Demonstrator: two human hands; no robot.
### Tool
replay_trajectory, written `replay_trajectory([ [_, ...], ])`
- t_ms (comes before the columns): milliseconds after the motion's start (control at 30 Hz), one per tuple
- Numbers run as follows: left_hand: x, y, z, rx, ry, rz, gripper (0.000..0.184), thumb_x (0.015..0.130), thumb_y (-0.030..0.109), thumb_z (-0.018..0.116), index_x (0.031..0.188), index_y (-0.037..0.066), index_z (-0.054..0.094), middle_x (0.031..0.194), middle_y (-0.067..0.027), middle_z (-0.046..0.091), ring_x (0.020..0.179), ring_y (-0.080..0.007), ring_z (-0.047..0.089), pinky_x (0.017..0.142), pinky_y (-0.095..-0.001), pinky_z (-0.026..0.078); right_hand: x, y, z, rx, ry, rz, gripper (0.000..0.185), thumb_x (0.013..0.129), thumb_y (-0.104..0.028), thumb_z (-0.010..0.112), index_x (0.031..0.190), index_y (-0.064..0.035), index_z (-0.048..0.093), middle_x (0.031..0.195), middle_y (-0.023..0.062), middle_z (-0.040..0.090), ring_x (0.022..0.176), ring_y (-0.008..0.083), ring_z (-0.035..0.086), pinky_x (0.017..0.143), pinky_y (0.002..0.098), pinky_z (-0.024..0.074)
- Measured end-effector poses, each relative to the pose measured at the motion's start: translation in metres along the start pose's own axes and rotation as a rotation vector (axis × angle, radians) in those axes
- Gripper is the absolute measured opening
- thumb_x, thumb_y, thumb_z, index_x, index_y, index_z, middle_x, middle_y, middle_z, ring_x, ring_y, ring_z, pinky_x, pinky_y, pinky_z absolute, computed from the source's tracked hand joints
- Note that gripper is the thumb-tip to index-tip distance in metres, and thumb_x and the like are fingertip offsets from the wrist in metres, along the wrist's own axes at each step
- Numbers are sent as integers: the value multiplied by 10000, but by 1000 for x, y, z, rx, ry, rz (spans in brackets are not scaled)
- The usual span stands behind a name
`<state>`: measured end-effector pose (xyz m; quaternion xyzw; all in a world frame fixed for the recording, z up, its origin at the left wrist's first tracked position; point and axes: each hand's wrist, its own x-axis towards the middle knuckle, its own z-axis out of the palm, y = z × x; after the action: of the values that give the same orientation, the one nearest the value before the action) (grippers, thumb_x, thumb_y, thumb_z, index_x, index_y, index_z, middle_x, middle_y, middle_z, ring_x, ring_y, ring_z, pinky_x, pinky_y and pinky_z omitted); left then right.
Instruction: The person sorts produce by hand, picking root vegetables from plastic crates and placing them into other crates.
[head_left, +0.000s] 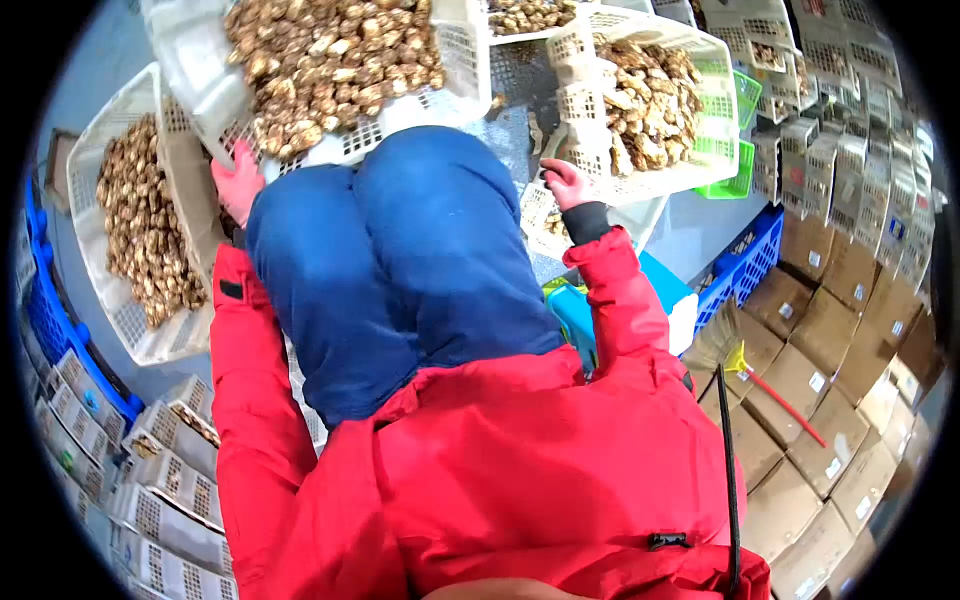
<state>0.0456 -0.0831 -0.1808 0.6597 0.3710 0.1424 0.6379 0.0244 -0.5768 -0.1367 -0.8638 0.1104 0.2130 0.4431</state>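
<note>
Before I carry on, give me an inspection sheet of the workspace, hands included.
Surface: bluish-grey floor, partly hidden by crates.
Job's things: knobbly brown produce heaped in the front crate, left crate and right crate.
Clutter: loose scraps between the front and right crates.
Hands: left hand at the front and left crates' edges; right hand beside the right crate, grip unclear.
Cables: nothing seen, only a black cord over the red jacket.
Surroundings: cardboard boxes, broom.

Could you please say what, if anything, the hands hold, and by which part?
The right hand seems to hold a small dark item, held part unclear; whether the left hand grips anything cannot be told.
</note>
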Motion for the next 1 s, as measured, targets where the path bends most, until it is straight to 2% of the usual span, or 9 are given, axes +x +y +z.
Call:
replay_trajectory([
  [133, 11, -12, -9, -9, 14, -27, 211, 845, 136, 629, 1029, 103, 531, 615, 30, 484, 417, -64, 385, 357, -243, 285, 43, 16, 33, -221, 17, -32, 326, 828, -220, 578, 1133, -108, 605, 983, 79, 665, 893, 163, 625, 803, 272, 472],
  [200, 21, -18, -9, 50, 38, -43, 203, 854, 60, 584, 1050, 75, 533, 740, -1, 567, 474, -66, 430, 382, -229, 314, 80, 40, 53, -288, 83, 77, 412, 757, -320, 598, 1138, -164, 605, 1071, 117, 637, 995, 258, 605, 864, 345, 467],
  [367, 4, 8, 7, 156, 208, -66, 236, 849, 28, 584, 1071, 3, 512, 946, -104, 620, 739, -158, 568, 608, -260, 450, 187, 117, 81, -355, 369, 319, 523, 703, -222, 671, 1207, -170, 539, 1149, 162, 587, 1050, 289, 574, 915, 378, 453],
  [500, -9, 30, 30, 302, 399, -173, 318, 836, 253, 655, 1041, 58, 509, 642, -11, 514, 402, -81, 385, 347, -236, 290, 233, 103, 73, -706, 195, 292, 479, 756, -278, 673, 1189, -136, 524, 1171, 167, 556, 1103, 298, 536, 903, 397, 454],
  [567, 7, -4, 4, -77, 337, -163, 328, 845, 233, 651, 1070, 35, 517, 708, -17, 539, 503, -88, 437, 426, -240, 345, 272, 146, 75, -664, 100, 328, 466, 771, -224, 645, 1213, -169, 511, 1153, 179, 556, 1098, 315, 539, 894, 407, 461],
  [600, 6, -16, 1, 183, 323, 35, 320, 849, 217, 649, 1079, 35, 519, 723, -15, 541, 528, -93, 441, 448, -244, 356, 282, 154, 85, -690, 72, 348, 478, 765, -194, 645, 1222, -176, 505, 1151, 173, 559, 1092, 314, 545, 887, 405, 466],
  [633, 0, -8, 7, 155, 302, 108, 314, 848, 204, 651, 1075, 33, 519, 729, -11, 541, 524, -93, 433, 443, -249, 349, 291, 160, 94, -716, 43, 367, 494, 760, -163, 645, 1231, -184, 499, 1149, 167, 562, 1086, 313, 550, 881, 403, 472],
  [800, -8, 9, 20, 27, 266, 122, 273, 842, 73, 634, 1081, 37, 507, 851, -37, 583, 651, -72, 489, 559, -209, 405, 248, 98, 98, -813, -56, 385, 380, 795, -253, 616, 1154, -136, 567, 1105, 100, 620, 1035, 269, 590, 868, 381, 479],
  [1000, 0, 0, 9, 68, 192, 36, 256, 862, 102, 613, 1085, 30, 512, 878, -40, 601, 688, -85, 527, 600, -234, 439, 130, 18, 74, -410, 153, -116, 344, 767, -204, 579, 1104, -139, 559, 943, 182, 619, 868, 355, 593, 757, 431, 472],
])
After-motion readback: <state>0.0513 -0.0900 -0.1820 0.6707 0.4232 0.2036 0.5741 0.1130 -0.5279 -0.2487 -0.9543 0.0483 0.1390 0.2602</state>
